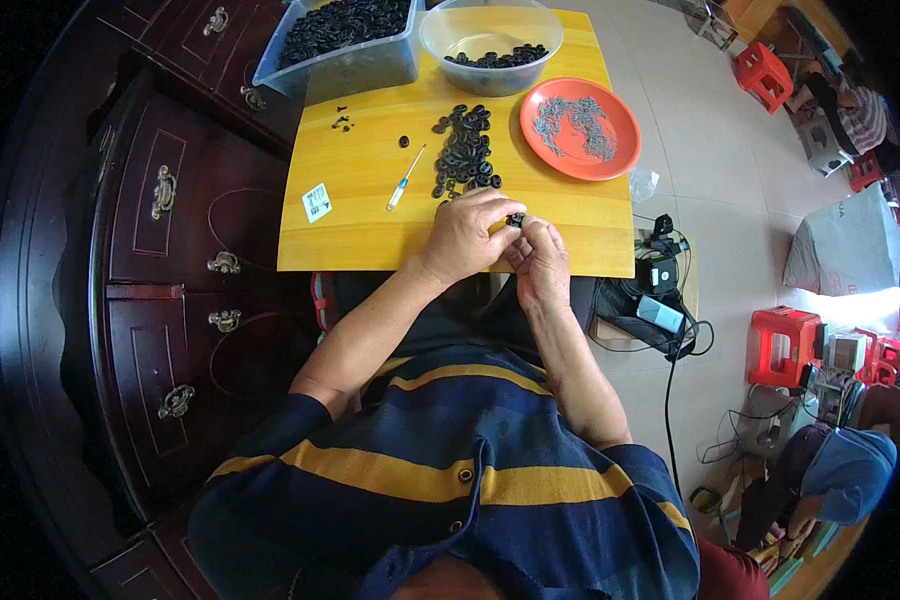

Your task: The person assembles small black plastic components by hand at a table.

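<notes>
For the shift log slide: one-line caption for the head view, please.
Both hands, left hand and right hand, pinch a small black part at the yellow table edge, beside a pile of black rings.

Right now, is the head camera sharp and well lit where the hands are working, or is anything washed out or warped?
Head view: hands and yellow table evenly lit and sharp; table edges bow from fisheye; black corners; bright glare on the floor at right.

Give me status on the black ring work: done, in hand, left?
Done, it seems: a thin layer of black rings in the clear bowl. In hand: left hand and right hand pinch one small black part together. Left: a loose pile of rings, a full clear bin, and small metal parts on the orange plate.
</notes>
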Available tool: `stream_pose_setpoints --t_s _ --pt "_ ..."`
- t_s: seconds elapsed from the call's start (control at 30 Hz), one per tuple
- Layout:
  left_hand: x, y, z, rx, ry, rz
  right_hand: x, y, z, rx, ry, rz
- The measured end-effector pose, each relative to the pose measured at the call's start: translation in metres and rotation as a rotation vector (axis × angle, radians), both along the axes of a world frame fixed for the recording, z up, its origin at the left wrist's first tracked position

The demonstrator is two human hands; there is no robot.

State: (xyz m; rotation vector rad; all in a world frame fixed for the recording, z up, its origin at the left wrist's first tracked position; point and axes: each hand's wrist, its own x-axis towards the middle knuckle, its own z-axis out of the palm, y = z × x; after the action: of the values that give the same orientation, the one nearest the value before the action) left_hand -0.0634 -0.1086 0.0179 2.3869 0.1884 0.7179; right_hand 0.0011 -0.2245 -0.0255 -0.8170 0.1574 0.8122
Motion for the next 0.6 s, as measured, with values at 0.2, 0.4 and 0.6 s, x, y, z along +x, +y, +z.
stream_pose_setpoints --t_s 0.2,0.4,0.6 --pt "0.0013 0.0054 0.0003 0.019 -0.005 -0.051 0.0019 -0.0032 -0.0073 -0.009 -0.088 0.014" --pt "0.0004 0.0055 0.0004 0.02 -0.014 -0.07 0.0025 -0.0047 -0.0087 -0.038 -0.105 0.029" --pt "-0.0013 0.0059 -0.0013 0.02 -0.025 -0.07 -0.0008 -0.0051 -0.0113 -0.004 -0.113 0.032"
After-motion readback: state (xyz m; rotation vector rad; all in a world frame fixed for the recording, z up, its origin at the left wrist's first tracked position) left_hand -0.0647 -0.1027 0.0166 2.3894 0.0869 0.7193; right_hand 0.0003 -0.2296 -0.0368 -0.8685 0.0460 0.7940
